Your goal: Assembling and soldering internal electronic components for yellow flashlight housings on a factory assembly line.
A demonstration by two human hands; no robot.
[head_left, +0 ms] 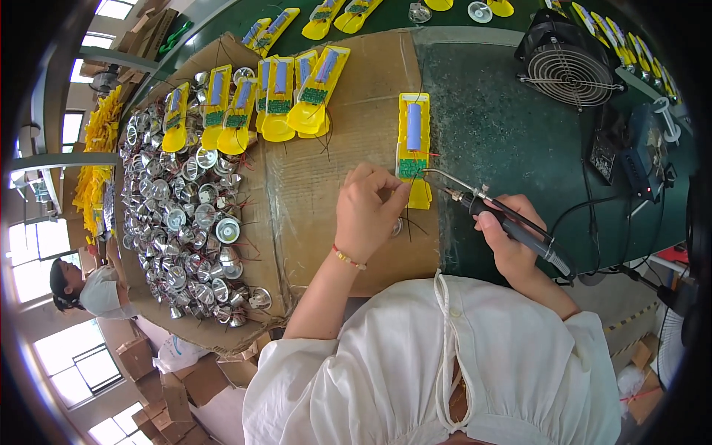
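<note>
In front of me, a yellow plastic housing lies on the cardboard's right edge. It bears a purple cylindrical battery and a green circuit board. My left hand is closed in a pinch at the board's lower left; what its fingertips hold is too small to make out. A dark thin wire shows beside them. My right hand grips a soldering iron with a thin metal tube along it, and the tip reaches the board's lower right. Partly hidden under my left hand is a small round silvery part.
Many silvery reflector cups with wires heap on the left. Several yellow housings lie behind them. A black fan stands at the far right, near a blue soldering station and cables. Another person is at far left.
</note>
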